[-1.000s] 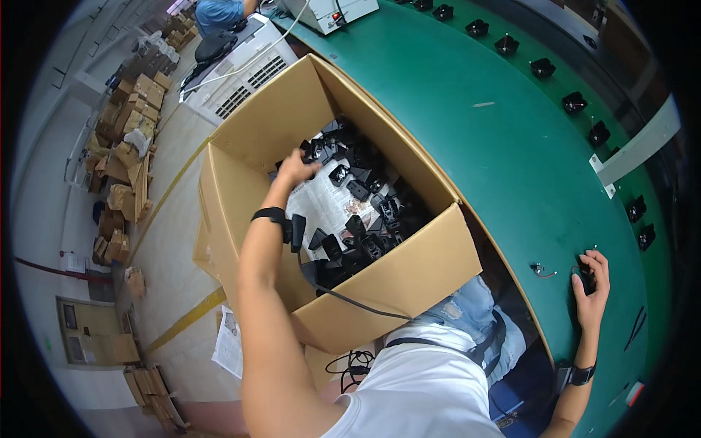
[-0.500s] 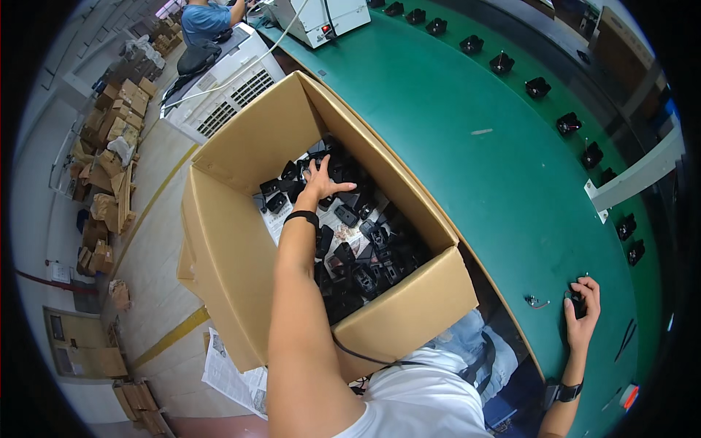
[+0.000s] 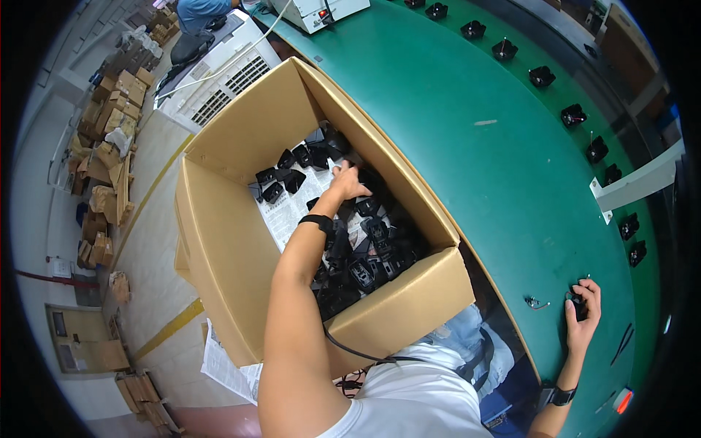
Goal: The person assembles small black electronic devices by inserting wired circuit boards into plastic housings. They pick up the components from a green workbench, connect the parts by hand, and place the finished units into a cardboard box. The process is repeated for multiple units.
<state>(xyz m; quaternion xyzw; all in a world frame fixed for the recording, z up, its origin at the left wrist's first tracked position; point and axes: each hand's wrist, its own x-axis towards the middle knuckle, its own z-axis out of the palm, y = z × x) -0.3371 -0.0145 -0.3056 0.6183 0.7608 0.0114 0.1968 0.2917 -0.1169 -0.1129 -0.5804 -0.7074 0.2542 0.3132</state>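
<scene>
Inside a deep cardboard box, my left hand reaches down among black plastic housings. Its thumb stands away from the partly bent fingers, and I see nothing held in them. Several more housings lie on the printed paper lining the box bottom. On the green table at the right, my right hand curls round a small black plastic part, mostly covered by the fingers. Just left of that hand lies a small component with a red wire.
A row of black parts runs along the far side of the green table. A white bracket arm rises at the right. White equipment and a person in a blue top are beyond the box. Cartons line the left wall.
My left hand has moved right and slightly nearer within the box, and its spread fingers have drawn in. Some housings in the box have shifted. The right hand stays in place.
</scene>
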